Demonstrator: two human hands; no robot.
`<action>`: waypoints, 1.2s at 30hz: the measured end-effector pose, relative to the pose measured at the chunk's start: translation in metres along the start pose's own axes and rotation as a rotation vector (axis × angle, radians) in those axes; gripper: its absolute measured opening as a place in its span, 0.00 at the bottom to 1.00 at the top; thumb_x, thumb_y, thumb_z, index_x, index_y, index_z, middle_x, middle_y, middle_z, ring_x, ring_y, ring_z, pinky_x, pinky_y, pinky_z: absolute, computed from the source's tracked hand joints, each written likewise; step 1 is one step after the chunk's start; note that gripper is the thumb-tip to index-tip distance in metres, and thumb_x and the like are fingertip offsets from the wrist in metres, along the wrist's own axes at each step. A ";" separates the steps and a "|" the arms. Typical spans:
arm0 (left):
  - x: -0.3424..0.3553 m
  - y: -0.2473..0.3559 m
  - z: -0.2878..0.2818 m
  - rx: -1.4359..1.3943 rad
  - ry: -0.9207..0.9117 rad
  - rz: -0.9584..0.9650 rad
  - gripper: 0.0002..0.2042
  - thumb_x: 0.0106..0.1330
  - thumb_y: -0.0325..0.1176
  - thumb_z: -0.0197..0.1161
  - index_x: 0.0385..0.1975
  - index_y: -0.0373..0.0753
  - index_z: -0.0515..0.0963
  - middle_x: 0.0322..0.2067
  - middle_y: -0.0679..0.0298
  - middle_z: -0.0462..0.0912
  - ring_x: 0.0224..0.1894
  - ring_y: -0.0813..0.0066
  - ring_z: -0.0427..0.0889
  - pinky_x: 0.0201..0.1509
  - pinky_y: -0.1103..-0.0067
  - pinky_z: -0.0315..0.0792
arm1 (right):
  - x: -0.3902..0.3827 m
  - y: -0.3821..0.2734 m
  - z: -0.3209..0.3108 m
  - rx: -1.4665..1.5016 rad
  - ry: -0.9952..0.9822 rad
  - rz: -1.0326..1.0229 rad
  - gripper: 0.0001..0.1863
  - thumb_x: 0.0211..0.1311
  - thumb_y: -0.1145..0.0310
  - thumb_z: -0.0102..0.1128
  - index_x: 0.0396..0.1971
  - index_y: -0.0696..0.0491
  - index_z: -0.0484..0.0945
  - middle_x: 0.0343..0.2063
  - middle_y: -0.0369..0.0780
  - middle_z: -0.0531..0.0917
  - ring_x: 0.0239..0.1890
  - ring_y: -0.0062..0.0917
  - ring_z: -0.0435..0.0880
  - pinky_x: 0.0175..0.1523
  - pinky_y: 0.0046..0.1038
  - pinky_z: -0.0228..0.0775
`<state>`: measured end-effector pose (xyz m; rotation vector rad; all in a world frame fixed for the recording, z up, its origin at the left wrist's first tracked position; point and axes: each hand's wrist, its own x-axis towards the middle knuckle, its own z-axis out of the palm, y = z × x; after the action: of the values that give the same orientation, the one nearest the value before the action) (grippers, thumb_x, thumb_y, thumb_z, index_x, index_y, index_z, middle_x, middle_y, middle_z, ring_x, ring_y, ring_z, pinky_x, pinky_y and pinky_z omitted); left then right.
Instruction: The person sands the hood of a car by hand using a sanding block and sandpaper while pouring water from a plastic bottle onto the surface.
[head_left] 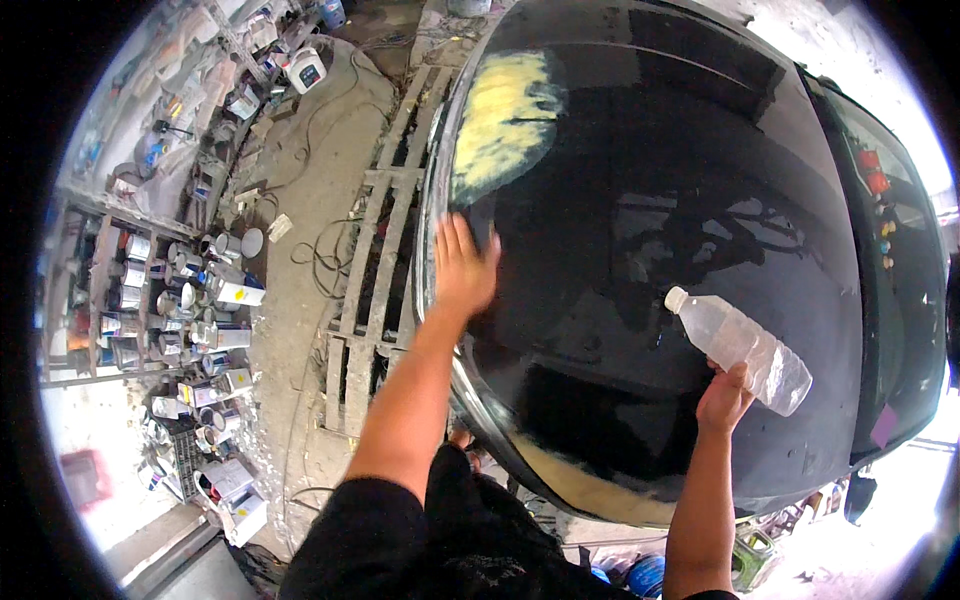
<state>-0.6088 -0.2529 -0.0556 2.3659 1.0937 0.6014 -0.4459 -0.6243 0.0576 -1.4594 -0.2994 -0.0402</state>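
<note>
My left hand (pixel 465 265) lies flat near the left edge of a glossy black car hood (pixel 600 150), fingers stretched out and thumb apart. A dark grey patch shows beside its fingers; whether that is a separate sheet I cannot tell. Just beyond the fingertips is a sanded patch of yellow filler (pixel 505 115) on the hood. My right hand (pixel 724 400) is closed round the lower part of a clear plastic bottle (pixel 740 350). The bottle tilts over the hood, its white-capped end toward the left. Wet streaks shine on the black paint.
A second tan filler area (pixel 580 480) runs along the hood's near edge. The windshield (pixel 900 250) is at the right. Wooden pallets (pixel 375 250) lie left of the car, with cables on the concrete floor (pixel 300 150). Shelves of paint cans (pixel 170 300) line the left side.
</note>
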 end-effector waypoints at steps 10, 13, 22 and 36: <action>-0.126 0.026 -0.022 -0.134 -0.075 0.091 0.38 0.68 0.41 0.57 0.68 0.24 0.48 0.71 0.37 0.43 0.73 0.35 0.42 0.73 0.52 0.43 | -0.002 -0.004 -0.007 -0.088 0.035 -0.014 0.31 0.64 0.53 0.62 0.59 0.55 0.66 0.51 0.41 0.76 0.48 0.30 0.77 0.45 0.33 0.71; -0.077 0.023 -0.011 -0.093 0.007 0.075 0.37 0.69 0.44 0.56 0.68 0.24 0.50 0.69 0.36 0.48 0.72 0.36 0.46 0.73 0.53 0.45 | 0.000 -0.006 -0.007 -0.099 -0.009 -0.031 0.29 0.65 0.54 0.61 0.59 0.55 0.66 0.51 0.40 0.76 0.48 0.30 0.77 0.45 0.32 0.71; -0.096 0.032 -0.016 -0.071 -0.108 0.061 0.40 0.67 0.47 0.58 0.69 0.25 0.47 0.71 0.39 0.44 0.74 0.39 0.43 0.74 0.52 0.42 | 0.001 -0.011 0.002 -0.042 0.051 -0.062 0.27 0.65 0.57 0.61 0.58 0.56 0.67 0.50 0.41 0.77 0.47 0.30 0.78 0.44 0.32 0.72; -0.127 0.100 -0.037 -0.007 -0.291 0.140 0.44 0.66 0.53 0.56 0.69 0.24 0.46 0.71 0.37 0.40 0.74 0.39 0.39 0.75 0.53 0.39 | -0.001 -0.007 0.000 -0.061 0.054 -0.018 0.26 0.65 0.60 0.60 0.57 0.57 0.68 0.48 0.41 0.78 0.44 0.28 0.78 0.44 0.31 0.72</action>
<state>-0.6458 -0.4022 0.0071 2.4417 0.8029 0.2928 -0.4486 -0.6257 0.0639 -1.5136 -0.2689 -0.1038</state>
